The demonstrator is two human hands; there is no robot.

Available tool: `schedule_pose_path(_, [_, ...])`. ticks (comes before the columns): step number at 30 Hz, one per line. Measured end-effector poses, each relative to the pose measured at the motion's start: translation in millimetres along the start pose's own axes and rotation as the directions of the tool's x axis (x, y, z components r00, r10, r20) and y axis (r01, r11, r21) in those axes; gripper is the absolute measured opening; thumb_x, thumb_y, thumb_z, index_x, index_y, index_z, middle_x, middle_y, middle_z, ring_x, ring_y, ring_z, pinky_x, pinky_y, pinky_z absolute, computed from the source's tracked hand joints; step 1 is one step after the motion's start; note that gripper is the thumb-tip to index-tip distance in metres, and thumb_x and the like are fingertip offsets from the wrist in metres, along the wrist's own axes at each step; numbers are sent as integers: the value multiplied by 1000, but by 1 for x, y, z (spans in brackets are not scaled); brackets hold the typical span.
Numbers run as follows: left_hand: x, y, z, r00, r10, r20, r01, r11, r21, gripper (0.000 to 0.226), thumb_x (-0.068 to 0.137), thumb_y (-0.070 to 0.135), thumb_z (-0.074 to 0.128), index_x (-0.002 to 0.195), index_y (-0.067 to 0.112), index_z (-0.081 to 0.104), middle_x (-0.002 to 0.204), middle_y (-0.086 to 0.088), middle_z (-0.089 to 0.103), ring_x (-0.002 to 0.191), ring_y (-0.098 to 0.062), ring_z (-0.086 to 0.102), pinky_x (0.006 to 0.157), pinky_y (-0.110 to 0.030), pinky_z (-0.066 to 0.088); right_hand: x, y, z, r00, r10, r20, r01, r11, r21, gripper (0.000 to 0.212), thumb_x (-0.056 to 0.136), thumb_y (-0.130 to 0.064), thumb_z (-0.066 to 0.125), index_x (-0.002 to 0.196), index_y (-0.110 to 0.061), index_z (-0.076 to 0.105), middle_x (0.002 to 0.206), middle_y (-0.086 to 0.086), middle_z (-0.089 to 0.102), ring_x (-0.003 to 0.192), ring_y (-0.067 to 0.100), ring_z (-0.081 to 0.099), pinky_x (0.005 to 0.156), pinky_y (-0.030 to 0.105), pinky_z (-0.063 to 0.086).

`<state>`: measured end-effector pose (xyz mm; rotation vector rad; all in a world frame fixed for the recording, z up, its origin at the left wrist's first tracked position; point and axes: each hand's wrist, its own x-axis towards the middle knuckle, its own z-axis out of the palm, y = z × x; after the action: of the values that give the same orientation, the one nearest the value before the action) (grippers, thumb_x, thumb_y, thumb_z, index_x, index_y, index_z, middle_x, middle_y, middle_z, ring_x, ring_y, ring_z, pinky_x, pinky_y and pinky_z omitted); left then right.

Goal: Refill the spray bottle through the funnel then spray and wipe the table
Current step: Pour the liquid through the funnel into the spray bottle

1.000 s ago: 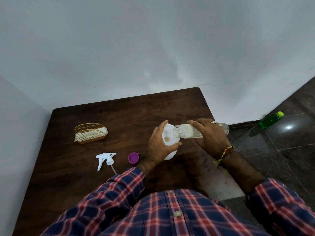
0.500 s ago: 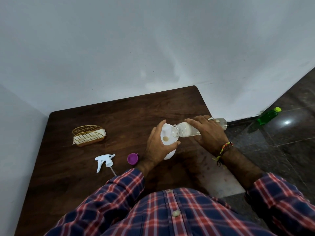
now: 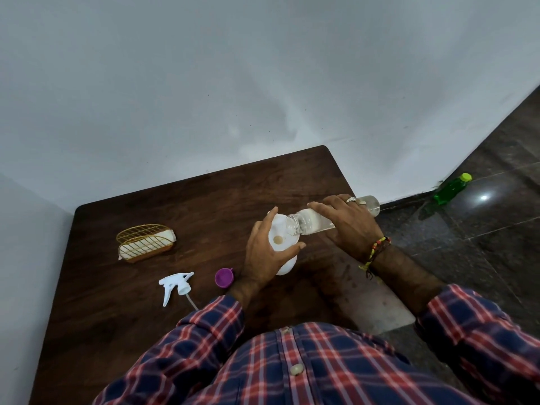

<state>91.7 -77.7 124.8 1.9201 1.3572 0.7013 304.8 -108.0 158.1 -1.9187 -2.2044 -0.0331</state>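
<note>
My left hand grips a white funnel that sits on a white spray bottle standing on the dark wooden table. My right hand holds a clear plastic bottle tipped on its side, its open mouth over the funnel's rim. The bottle's base sticks out past my fingers. The white trigger sprayer head lies loose on the table to the left. A purple cap rests between it and my left wrist.
A gold wire holder with white cloth or napkins stands at the table's left. A green bottle lies on the dark tiled floor by the wall, right of the table. White walls close the table's back and left sides.
The clear bottle stays tipped over the funnel with both hands in the same hold. Only the view has shifted slightly.
</note>
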Motion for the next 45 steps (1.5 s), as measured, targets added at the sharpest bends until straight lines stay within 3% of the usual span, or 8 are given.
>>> schedule_pose_path(11, [0,2,-2,1000,6,-12,-6,1000,-2,91,72,46,80,147,22,35,147,-1,45,128,-16,45,104,-30,38,1,-1,0,1000,-1,-6,1,1000,12,67,69,-11,75,132,-25,56,114,6,63,104,34,59,81,47,54])
schedule_pose_path(22, [1,-1,0,1000,-10,-16,10,1000,19,92,72,51,79,147,26,34,147,2,44,127,-13,44,99,-22,34,2,0,-1,1000,-17,-20,17,1000,22,65,70,-10,73,131,-25,57,115,7,63,104,35,59,80,48,54])
schedule_pose_path(32, [0,-1,0,1000,6,-13,-6,1000,14,94,71,53,78,148,25,33,147,0,44,128,-16,44,102,-32,39,3,0,-1,1000,-10,-2,10,1000,8,66,72,-15,75,133,-27,55,117,5,62,106,34,59,82,47,53])
schedule_pose_path(45, [1,-6,3,1000,-4,-10,4,1000,7,94,71,53,78,149,27,31,146,0,44,126,-9,42,97,-22,34,5,2,1,999,-34,5,34,999,-20,67,70,-13,77,132,-25,55,117,7,63,108,33,59,83,47,53])
